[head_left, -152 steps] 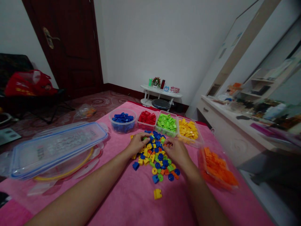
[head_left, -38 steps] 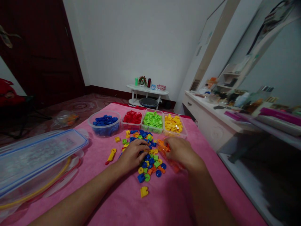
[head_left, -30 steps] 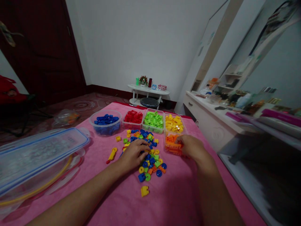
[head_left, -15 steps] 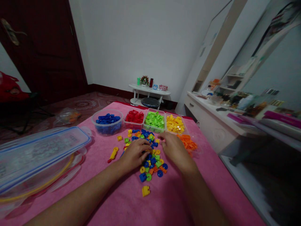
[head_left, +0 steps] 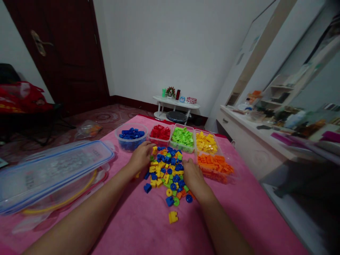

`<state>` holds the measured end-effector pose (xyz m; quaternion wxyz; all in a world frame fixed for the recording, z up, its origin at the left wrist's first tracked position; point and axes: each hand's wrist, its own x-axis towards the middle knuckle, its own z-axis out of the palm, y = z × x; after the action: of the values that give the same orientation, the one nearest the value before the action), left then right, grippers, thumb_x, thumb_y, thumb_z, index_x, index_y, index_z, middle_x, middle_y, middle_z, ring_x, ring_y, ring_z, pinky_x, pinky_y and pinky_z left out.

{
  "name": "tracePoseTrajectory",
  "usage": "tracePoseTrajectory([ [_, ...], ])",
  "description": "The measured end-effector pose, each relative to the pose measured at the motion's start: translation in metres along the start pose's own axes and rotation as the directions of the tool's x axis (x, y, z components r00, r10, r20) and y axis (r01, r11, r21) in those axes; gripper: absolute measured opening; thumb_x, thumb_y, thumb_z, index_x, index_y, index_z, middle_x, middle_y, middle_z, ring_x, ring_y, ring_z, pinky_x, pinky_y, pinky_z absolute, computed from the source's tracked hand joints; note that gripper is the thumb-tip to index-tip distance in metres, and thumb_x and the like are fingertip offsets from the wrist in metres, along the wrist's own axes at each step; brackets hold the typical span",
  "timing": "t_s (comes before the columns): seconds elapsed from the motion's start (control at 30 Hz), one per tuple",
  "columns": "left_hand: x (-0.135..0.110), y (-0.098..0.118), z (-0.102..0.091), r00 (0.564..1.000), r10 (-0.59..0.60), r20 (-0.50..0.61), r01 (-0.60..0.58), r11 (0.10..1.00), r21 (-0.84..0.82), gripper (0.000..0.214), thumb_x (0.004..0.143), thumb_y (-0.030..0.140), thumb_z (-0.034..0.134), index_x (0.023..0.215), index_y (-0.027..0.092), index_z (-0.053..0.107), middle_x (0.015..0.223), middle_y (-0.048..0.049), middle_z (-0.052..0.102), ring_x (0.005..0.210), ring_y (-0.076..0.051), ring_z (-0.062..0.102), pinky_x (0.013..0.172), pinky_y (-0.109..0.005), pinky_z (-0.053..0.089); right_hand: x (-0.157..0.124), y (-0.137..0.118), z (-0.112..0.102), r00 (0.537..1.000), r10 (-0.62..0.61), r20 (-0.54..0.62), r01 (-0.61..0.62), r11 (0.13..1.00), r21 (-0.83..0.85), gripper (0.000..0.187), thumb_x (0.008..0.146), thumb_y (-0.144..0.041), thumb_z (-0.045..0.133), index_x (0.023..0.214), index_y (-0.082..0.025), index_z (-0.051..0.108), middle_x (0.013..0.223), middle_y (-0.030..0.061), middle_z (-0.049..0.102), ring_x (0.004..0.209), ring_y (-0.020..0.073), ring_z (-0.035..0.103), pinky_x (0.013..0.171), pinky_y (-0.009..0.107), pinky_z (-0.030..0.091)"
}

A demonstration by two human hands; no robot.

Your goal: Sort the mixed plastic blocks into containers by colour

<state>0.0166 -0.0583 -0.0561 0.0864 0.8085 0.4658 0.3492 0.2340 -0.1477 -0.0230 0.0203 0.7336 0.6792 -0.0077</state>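
A loose pile of mixed toy building bricks (head_left: 164,168), in blue, yellow, green and orange, lies on the pink cloth (head_left: 148,226). Some pieces in it are small round wheels. At the pile's left edge is my left hand (head_left: 140,157), its fingers loosely bent beside yellow and green bricks. Against the right edge rests my right hand (head_left: 193,174), cupped along the bricks, its fingertips partly hidden. Neither hand shows a brick gripped in it. One yellow brick (head_left: 173,217) lies apart, nearer to me.
Behind the pile stand tubs of blue bricks (head_left: 131,134), red bricks (head_left: 160,132), green bricks (head_left: 182,137) and yellow bricks (head_left: 206,142). A tub of orange bricks (head_left: 215,166) is right of my right hand. Stacked clear lids (head_left: 61,166) lie at left; a white dresser (head_left: 247,141) stands at right.
My left hand has moved left, off the middle of the pile to its edge. My right hand has drawn nearer to me along the right side. More bricks show, and the view has turned slightly left.
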Motion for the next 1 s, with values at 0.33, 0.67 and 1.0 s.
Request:
tracePoseTrajectory([
  [0.33,-0.002,-0.027,0.017,0.972,0.097,0.215,-0.086,0.994,-0.06,0.047,0.072,0.01,0.054,0.117,0.02,0.063,0.134,-0.0103,0.052,0.122,-0.023,0.05,0.103,-0.036,0.041,-0.017,-0.003,-0.027,0.981,-0.186,0.052,0.185,0.982,0.034,0.019,0.081,-0.025,0.052,0.091,-0.017,0.066,0.096,0.0109,0.068,0.089,0.0229,0.064,0.069,0.027,0.041],
  [0.67,-0.001,-0.008,0.003,0.981,0.021,0.195,-0.034,0.997,0.065,0.021,0.076,0.016,0.052,0.083,0.02,0.072,0.086,-0.0053,0.069,0.083,-0.018,0.061,0.076,-0.027,0.046,-0.021,0.02,-0.051,0.99,-0.139,0.033,0.136,0.987,0.083,0.028,0.079,-0.021,0.051,0.098,-0.024,0.072,0.094,0.0068,0.071,0.085,0.0201,0.064,0.067,0.026,0.038],
  [1.0,-0.003,-0.011,0.01,0.983,-0.165,0.083,0.176,0.973,-0.15,0.02,0.074,0.015,0.057,0.088,0.018,0.07,0.081,-0.0025,0.071,0.071,-0.015,0.063,0.062,-0.023,0.045,-0.012,-0.006,-0.014,0.945,-0.316,-0.088,0.328,0.92,0.216,0.04,0.076,-0.014,0.055,0.113,-0.023,0.065,0.111,0.0068,0.066,0.104,0.0203,0.06,0.088,0.026,0.04],
])
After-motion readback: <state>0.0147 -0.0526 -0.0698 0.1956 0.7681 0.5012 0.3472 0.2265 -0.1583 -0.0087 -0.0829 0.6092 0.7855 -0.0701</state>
